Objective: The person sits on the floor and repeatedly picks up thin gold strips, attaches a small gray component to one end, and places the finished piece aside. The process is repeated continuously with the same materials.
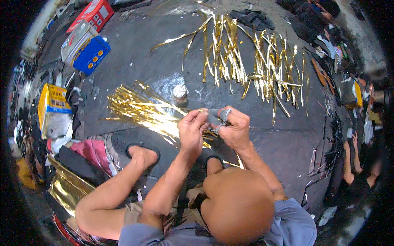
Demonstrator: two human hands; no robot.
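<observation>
My left hand point(192, 127) is closed, its thumb and finger pinching the tip of a narrow gold strip. Close beside it, my right hand point(234, 128) is curled, with a grey cloth point(215, 118) with reddish edging about its fingers. Whether the cloth is held or wrapped on, I cannot make out. A fanned bundle of shiny gold strips point(137, 107) lies on the dark floor to the left of my hands, some of it passing under my left hand. Just beyond sits a small round whitish object point(179, 92).
More gold strips lie ahead, in one pile point(223, 51) and another point(273, 69). Along the left are a red box point(95, 16), a blue box point(92, 55), a yellow-and-blue box point(55, 102) and a gold sheet point(67, 186). Dark sandals point(252, 19) lie at the far side. Another person's arm point(348, 164) shows at right.
</observation>
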